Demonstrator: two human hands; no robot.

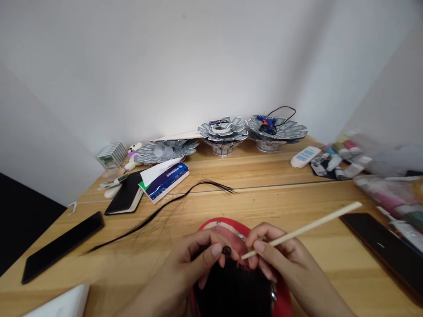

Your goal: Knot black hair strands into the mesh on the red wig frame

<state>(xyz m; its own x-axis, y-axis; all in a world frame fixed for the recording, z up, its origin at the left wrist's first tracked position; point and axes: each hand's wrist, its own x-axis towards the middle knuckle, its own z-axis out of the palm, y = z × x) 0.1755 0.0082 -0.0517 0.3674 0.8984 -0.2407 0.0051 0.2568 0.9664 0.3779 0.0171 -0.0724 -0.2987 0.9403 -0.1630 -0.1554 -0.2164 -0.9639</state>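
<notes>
A red cap-like piece with a pinkish-red inner surface and a pale beaded edge sits at the front of the table. Black hair hangs from it toward me. My left hand, thumb against forefinger, pinches a small dark coil that looks like hair. In my right hand is a pale wooden stick, like a chopstick; its lower tip points at the top of the hair, close to my left fingertips. My right fingers also rest against the red piece, and a silvery clip-like piece shows below them.
A long strand of black hair lies across the table. Around it are a phone, black notebook, blue tissue pack and dark tray-like slab. Folded-paper bowls stand behind, one with a blue glue gun.
</notes>
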